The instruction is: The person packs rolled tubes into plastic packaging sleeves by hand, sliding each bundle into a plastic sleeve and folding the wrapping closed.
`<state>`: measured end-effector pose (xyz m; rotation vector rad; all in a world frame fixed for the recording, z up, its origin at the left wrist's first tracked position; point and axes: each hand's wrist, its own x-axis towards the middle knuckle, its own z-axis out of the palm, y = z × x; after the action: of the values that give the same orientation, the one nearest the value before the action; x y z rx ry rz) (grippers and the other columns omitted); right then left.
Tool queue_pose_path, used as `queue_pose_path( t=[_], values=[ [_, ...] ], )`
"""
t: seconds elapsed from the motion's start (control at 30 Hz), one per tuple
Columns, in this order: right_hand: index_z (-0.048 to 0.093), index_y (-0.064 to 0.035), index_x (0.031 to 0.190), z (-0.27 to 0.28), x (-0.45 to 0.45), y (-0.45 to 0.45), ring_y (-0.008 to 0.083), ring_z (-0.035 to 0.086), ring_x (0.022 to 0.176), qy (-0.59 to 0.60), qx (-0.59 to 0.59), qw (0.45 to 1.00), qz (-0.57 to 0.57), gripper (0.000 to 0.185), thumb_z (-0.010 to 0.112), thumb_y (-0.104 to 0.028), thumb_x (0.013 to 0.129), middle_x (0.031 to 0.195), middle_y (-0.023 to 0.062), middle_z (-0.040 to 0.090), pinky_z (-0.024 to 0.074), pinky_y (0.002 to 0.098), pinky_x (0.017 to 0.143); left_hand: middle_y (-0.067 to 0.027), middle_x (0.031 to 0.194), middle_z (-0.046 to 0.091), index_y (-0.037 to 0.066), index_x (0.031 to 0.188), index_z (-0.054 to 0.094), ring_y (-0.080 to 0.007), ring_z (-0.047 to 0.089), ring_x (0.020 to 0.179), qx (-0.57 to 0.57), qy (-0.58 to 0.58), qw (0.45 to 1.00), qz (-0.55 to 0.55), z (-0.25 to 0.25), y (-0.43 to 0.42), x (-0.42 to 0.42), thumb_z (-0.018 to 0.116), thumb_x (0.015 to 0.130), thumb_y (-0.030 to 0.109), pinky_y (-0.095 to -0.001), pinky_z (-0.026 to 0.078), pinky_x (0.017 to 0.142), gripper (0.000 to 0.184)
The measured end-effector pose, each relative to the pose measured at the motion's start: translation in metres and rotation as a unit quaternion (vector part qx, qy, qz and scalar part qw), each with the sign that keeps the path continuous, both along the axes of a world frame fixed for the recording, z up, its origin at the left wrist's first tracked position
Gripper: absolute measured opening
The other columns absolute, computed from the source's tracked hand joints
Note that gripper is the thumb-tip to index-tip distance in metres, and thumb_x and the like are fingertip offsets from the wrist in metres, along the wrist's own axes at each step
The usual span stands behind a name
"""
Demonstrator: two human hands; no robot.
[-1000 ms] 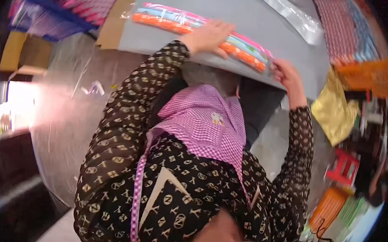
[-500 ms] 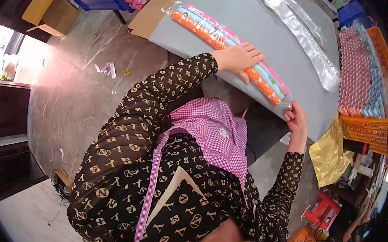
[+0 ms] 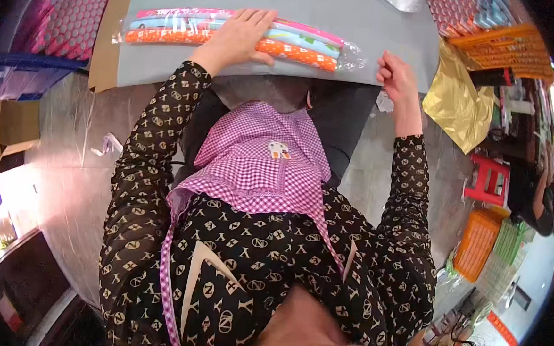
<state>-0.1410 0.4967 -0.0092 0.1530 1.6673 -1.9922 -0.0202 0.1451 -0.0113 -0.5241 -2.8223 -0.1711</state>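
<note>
Grey tabletop [image 3: 334, 3] | left hand [image 3: 236, 38], unclenched, apparently steadying bagged rolls [image 3: 298, 50] | right hand [image 3: 397, 77], grip indeterminable | next likely needs: grasping film end [image 3: 352, 57]

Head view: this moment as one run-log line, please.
left hand: laid flat on wrapped rolls (pink, blue, orange) | right hand: apart, beside clear wrapper end | rolls: on grey tabletop

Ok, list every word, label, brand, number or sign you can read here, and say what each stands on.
"N": on the black patterned shirt, repeated, some in circles.
"Y": on the same shirt, repeated.
Red banner at lower right: any lettering is too small to read.
Wrapped rolls: pale marks show, but no word can be made out.
</note>
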Motion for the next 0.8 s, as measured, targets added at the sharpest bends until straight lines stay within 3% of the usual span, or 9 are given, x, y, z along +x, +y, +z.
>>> queue_pose_path(
  t=[0.07, 0.2, 0.27, 0.3, 0.37, 0.6, 0.67, 0.73, 0.8],
  values=[
    [0.061, -0.004, 0.101, 0.001, -0.004, 0.004, 0.0077, 0.049, 0.06, 0.153, 0.073, 0.985, 0.03, 0.016, 0.062, -0.015, 0.089, 0.078, 0.0006, 0.057, 0.0422, 0.0242, 0.054, -0.0211, 0.13, 0.047, -0.002, 0.138, 0.031, -0.0339, 0.042, 0.124, 0.001, 0.002, 1.0, -0.006, 0.001, -0.001, -0.001, 0.07, 0.063, 0.06, -0.0425, 0.034, 0.106, 0.106],
    [0.064, -0.0032, 0.104, 0.002, 0.004, -0.013, 0.0101, 0.055, 0.064, 0.293, 0.176, 0.938, 0.057, 0.021, 0.064, -0.015, 0.086, 0.08, 0.0028, 0.06, 0.0454, 0.0265, 0.057, -0.0209, 0.128, 0.047, -0.002, 0.138, 0.031, -0.0343, 0.042, 0.123, 0.002, -0.004, 1.0, -0.005, 0.005, 0.002, 0.0, 0.072, 0.062, 0.057, -0.0424, 0.034, 0.106, 0.105],
    [0.066, -0.0027, 0.101, -0.019, -0.004, -0.012, 0.0128, 0.057, 0.067, 0.515, 0.379, 0.765, 0.076, 0.022, 0.066, -0.015, 0.083, 0.077, 0.0049, 0.06, 0.0471, 0.028, 0.061, -0.0209, 0.128, 0.048, -0.003, 0.138, 0.031, -0.0344, 0.043, 0.123, -0.002, -0.001, 1.0, -0.006, 0.003, 0.002, 0.0, 0.072, 0.062, 0.057, -0.0424, 0.034, 0.106, 0.104],
    [0.066, -0.0027, 0.101, -0.018, -0.001, -0.015, 0.0128, 0.057, 0.067, 0.516, 0.378, 0.765, 0.075, 0.022, 0.066, -0.015, 0.083, 0.077, 0.0049, 0.06, 0.0471, 0.028, 0.061, -0.021, 0.127, 0.048, -0.003, 0.137, 0.032, -0.0345, 0.043, 0.123, -0.003, 0.003, 1.0, -0.007, 0.004, 0.002, 0.0, 0.071, 0.063, 0.058, -0.0424, 0.034, 0.106, 0.104],
    [0.068, -0.0019, 0.096, -0.018, 0.006, -0.021, 0.0149, 0.056, 0.065, 0.406, 0.355, 0.825, 0.169, 0.021, 0.068, -0.016, 0.08, 0.073, 0.0066, 0.059, 0.046, 0.0287, 0.061, -0.0212, 0.127, 0.048, -0.003, 0.137, 0.032, -0.0348, 0.043, 0.122, -0.004, 0.0, 1.0, -0.008, 0.005, 0.001, -0.001, 0.071, 0.063, 0.058, -0.0425, 0.034, 0.105, 0.104],
    [0.067, -0.0002, 0.094, -0.022, 0.001, -0.034, 0.0126, 0.052, 0.062, 0.487, 0.341, 0.772, 0.224, 0.024, 0.069, -0.019, 0.078, 0.068, 0.0042, 0.053, 0.041, 0.0286, 0.055, -0.0222, 0.126, 0.049, -0.004, 0.136, 0.033, -0.0361, 0.044, 0.122, 0.004, -0.016, 1.0, -0.008, 0.011, 0.004, 0.002, 0.07, 0.064, 0.059, -0.0432, 0.035, 0.104, 0.103],
    [0.067, -0.0003, 0.095, -0.035, -0.003, -0.038, 0.0107, 0.05, 0.064, 0.379, 0.303, 0.844, 0.23, 0.025, 0.068, -0.018, 0.078, 0.068, 0.0022, 0.05, 0.0398, 0.0279, 0.054, -0.0225, 0.127, 0.048, -0.005, 0.135, 0.033, -0.0362, 0.044, 0.122, 0.015, -0.004, 1.0, -0.016, 0.003, 0.002, -0.001, 0.07, 0.064, 0.059, -0.0436, 0.035, 0.104, 0.103],
    [0.066, 0.0002, 0.097, -0.013, 0.012, -0.047, 0.0105, 0.049, 0.065, 0.421, 0.281, 0.836, 0.215, 0.026, 0.066, -0.017, 0.077, 0.069, 0.0012, 0.05, 0.0399, 0.0285, 0.054, -0.021, 0.122, 0.051, -0.006, 0.132, 0.037, -0.0352, 0.047, 0.117, 0.028, 0.018, 0.999, -0.034, -0.001, -0.003, -0.002, 0.071, 0.063, 0.058, -0.0427, 0.036, 0.103, 0.1],
    [0.064, 0.0007, 0.094, -0.029, 0.004, -0.043, 0.0112, 0.05, 0.065, 0.467, 0.327, 0.792, 0.217, 0.024, 0.065, -0.015, 0.077, 0.07, 0.0023, 0.051, 0.0412, 0.0292, 0.056, -0.0188, 0.116, 0.054, -0.006, 0.13, 0.04, -0.0336, 0.05, 0.111, 0.025, 0.015, 0.999, -0.026, 0.009, 0.0, 0.004, 0.072, 0.061, 0.056, -0.0419, 0.037, 0.101, 0.098]
  ],
)
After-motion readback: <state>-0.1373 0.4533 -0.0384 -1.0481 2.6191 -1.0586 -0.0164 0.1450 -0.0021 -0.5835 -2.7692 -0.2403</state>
